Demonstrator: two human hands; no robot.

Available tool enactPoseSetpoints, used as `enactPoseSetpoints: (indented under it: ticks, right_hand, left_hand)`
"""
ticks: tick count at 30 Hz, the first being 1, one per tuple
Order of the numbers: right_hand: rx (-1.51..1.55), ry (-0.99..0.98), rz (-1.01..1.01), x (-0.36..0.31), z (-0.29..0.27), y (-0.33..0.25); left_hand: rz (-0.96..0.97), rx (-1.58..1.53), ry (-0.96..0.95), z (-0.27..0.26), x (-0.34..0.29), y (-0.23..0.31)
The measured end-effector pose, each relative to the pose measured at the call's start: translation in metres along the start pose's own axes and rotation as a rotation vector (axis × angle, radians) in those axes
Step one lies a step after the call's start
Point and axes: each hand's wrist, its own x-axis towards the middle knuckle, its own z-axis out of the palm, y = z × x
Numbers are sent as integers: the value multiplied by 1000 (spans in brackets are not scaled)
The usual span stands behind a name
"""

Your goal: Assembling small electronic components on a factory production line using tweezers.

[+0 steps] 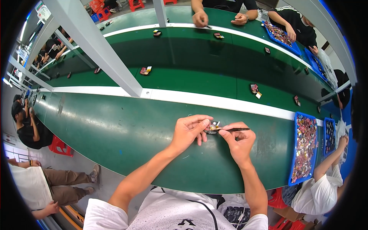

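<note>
Over the green worktable [115, 126], my left hand [188, 132] grips a small black plastic case [213, 123] with coloured parts inside, between thumb and fingers. My right hand [240, 142] is closed on dark, slim tweezers [239, 129], whose tip reaches to the case. The tip itself and the parts it touches are too small to make out. Both hands are close together, just above the tabletop.
A blue tray [293, 153] heaped with small red and yellow parts stands to my right, with another blue tray [329, 132] past it. Beyond a white rail [191, 99], a green conveyor belt [184, 78] carries small assemblies [145, 71]. A grey post [103, 50] rises at left; co-workers sit around.
</note>
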Motion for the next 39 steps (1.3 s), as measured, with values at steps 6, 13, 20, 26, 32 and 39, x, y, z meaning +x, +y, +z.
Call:
enactPoseSetpoints:
  ticks: [6,13,20,26,32,39]
  right_hand:
    - [-143,37,-136,0,-4,-2]
    - [-180,14,-150,0,-13,-3]
    - [-259,17,-234,0,-20,-2]
    - [-209,15,-66,0,-30,-5]
    - [-232,58,-160,1,-33,-6]
    - [-339,15,-245,0,-41,-4]
  left_hand:
    - [-9,4,2,8,1,-1]
    - [9,2,-4,14,2,-5]
    - [37,-2,33,25,4,-8]
    - [44,30,59,34,4,-11]
    - [53,57,90,39,6,-12]
    - [63,41,95,47,9,-18]
